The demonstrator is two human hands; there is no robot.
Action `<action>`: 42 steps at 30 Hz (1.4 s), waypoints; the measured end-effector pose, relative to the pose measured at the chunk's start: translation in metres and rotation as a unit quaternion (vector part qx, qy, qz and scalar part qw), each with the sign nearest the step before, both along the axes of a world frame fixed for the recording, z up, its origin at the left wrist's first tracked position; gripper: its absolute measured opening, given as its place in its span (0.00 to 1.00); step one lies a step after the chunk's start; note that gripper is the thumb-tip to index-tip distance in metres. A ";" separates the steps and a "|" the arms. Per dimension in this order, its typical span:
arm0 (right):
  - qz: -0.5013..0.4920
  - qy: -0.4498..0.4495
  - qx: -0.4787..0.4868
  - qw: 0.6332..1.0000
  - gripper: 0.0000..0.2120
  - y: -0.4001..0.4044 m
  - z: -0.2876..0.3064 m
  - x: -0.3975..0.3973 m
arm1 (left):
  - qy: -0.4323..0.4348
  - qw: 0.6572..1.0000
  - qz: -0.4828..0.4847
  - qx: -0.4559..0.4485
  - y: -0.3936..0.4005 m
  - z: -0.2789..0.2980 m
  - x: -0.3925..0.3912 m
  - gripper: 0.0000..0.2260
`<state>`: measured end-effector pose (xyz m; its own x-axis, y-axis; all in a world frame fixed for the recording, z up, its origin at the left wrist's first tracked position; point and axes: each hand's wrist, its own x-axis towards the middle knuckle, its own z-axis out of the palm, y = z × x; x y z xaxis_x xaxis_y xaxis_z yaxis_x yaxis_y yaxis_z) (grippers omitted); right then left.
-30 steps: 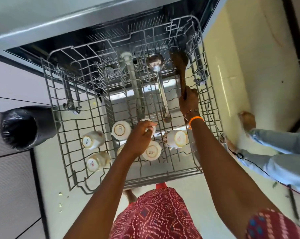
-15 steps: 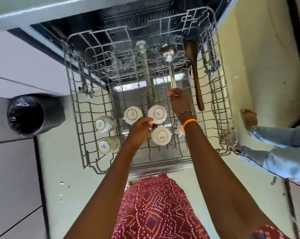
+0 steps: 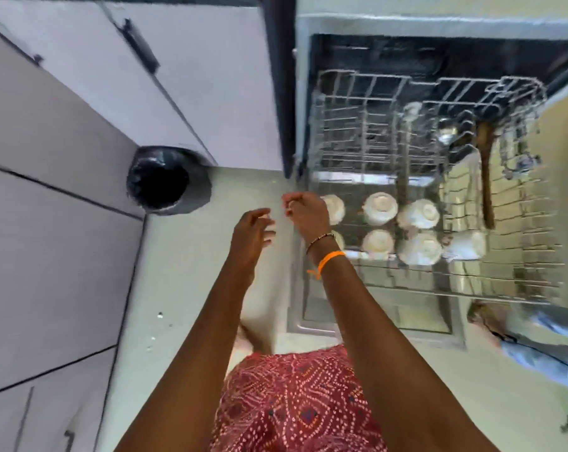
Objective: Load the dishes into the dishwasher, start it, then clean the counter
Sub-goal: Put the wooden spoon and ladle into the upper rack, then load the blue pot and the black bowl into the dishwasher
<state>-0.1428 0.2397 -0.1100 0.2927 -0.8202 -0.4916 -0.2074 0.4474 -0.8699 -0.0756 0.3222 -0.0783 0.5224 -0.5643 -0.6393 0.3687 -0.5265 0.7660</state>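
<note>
White upturned ceramic cups [image 3: 380, 208] are sitting in the pulled-out grey wire dishwasher rack [image 3: 521, 282] beside a wooden spoon [image 3: 485, 177]. Left hand [image 3: 250, 236] and right hand [image 3: 305, 213] are hanging loosely curled, holding nothing. Starting and counter-cleaning are probably remaining.

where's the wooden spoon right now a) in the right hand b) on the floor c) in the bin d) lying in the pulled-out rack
d: the wooden spoon lies along the right side of the rack, beside the ladle; both hands hold nothing.
</note>
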 end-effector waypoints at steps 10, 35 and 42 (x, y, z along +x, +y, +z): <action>0.156 -0.058 0.005 0.986 0.15 0.121 0.084 0.203 | -0.081 0.990 0.101 -0.048 0.146 0.071 0.188 0.06; 0.372 -0.105 -0.108 0.916 0.12 0.083 0.170 0.588 | -0.164 0.876 0.444 -0.097 0.140 0.142 0.539 0.12; 0.435 -0.047 -0.085 0.895 0.11 0.067 0.177 0.662 | -0.148 0.851 0.490 -0.119 0.150 0.151 0.626 0.20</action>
